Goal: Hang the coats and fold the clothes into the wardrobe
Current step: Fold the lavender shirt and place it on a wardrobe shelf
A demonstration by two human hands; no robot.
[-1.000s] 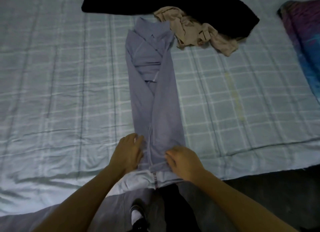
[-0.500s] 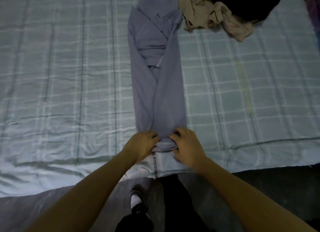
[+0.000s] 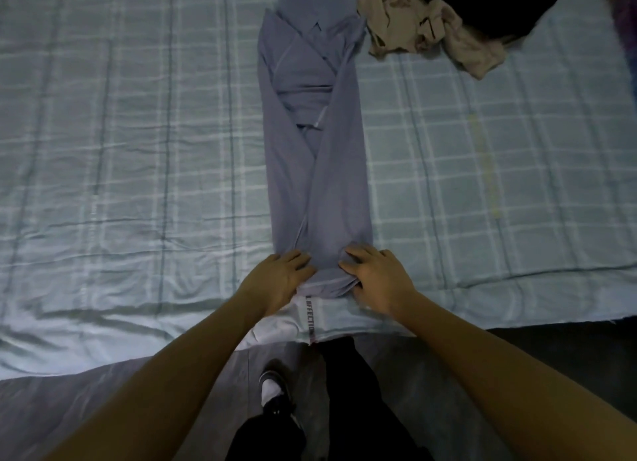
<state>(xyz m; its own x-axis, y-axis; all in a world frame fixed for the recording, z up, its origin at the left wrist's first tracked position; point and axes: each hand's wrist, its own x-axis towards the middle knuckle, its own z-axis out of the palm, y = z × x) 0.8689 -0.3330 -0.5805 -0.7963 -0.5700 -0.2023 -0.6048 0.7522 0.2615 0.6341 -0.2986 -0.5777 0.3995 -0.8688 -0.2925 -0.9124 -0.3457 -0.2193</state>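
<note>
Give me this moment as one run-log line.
stage: folding | left hand: grips near end of grey-blue top | right hand: grips same end | beige garment: crumpled on bed

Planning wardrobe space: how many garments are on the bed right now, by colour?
Blue-grey garment: 1
Beige garment: 1
Black garment: 1
Total: 3
Purple cloth at the right edge: cropped, not counted.

The black garment (image 3: pixel 499 8) and beige garment (image 3: pixel 406 22) run off the top edge at upper right. A purple cloth (image 3: pixel 630 36) is cropped at the right edge. The left hand (image 3: pixel 279 278) and right hand (image 3: pixel 379 281) cover the grey zip jacket's (image 3: pixel 320 184) hem ends.
</note>
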